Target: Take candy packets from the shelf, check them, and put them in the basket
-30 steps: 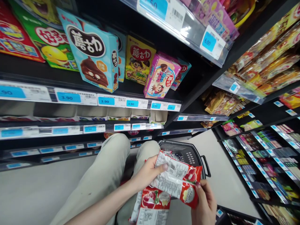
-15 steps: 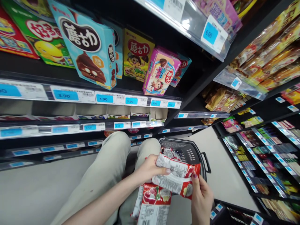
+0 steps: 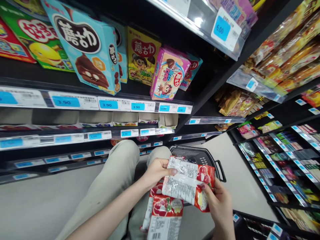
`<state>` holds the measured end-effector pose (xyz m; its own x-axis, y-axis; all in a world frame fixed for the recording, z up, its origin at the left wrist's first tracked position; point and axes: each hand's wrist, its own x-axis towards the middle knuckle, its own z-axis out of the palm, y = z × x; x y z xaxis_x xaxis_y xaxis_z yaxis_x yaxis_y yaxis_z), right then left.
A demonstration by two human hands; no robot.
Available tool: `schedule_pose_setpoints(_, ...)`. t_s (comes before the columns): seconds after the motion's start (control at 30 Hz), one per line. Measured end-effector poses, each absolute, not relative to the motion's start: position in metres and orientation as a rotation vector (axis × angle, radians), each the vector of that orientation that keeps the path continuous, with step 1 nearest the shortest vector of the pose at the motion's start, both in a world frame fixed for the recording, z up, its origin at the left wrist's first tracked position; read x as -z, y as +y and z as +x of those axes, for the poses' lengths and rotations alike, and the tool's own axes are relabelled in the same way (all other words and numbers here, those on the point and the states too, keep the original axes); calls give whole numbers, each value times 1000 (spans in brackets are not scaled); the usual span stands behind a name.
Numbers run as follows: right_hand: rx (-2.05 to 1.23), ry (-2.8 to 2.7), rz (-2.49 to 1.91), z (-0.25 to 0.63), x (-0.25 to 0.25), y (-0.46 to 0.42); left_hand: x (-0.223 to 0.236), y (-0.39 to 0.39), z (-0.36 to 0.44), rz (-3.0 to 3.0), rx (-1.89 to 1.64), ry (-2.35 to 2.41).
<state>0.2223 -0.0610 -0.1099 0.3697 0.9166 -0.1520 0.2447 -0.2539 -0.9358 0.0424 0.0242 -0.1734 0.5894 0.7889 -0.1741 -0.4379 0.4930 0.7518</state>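
Note:
A red and white snack packet (image 3: pixel 183 181), printed side up, is stretched between both hands above the lap. My left hand (image 3: pixel 158 171) pinches its left end, thumb on top. At the opposite end my right hand (image 3: pixel 217 195) grips the packet with the thumb pressed on the printed face. Just below it, more red and white packets (image 3: pixel 165 216) lie overlapping on my thigh. Behind the held packet stands a black shopping basket (image 3: pixel 210 156), partly covered by it, with shiny packets inside.
Ahead is a black shelf (image 3: pixel 140 90) with snack boxes, among them a blue box (image 3: pixel 86 46) and a pink box (image 3: pixel 168 73). Price tags line its edges. Bagged goods (image 3: pixel 287 50) fill the shelves at right. My knees (image 3: pixel 125 153) are close to the lower shelves.
The held packet is turned flatter and its face shows more fully. My right hand has shifted slightly right and its thumb lies further over the packet. The view has moved a little.

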Motion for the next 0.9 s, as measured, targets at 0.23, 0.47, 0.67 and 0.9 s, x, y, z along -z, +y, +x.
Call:
schedule_pose_setpoints(0.23,-1193,-920,-1605,231,115,-54,172,25,39,695,-707,450)
schedule_pose_setpoints(0.47,-552,-927,-1997,310,146,-68,156,38,16,1312,-650,787)
schedule_pose_setpoints(0.67,-296,-1000,-2474,365,242,-78,133,-2,25,2244,-280,868)
schedule_pose_setpoints(0.9,-431,-849,-2612,341,322,-77,142,-38,61,2522,52,905)
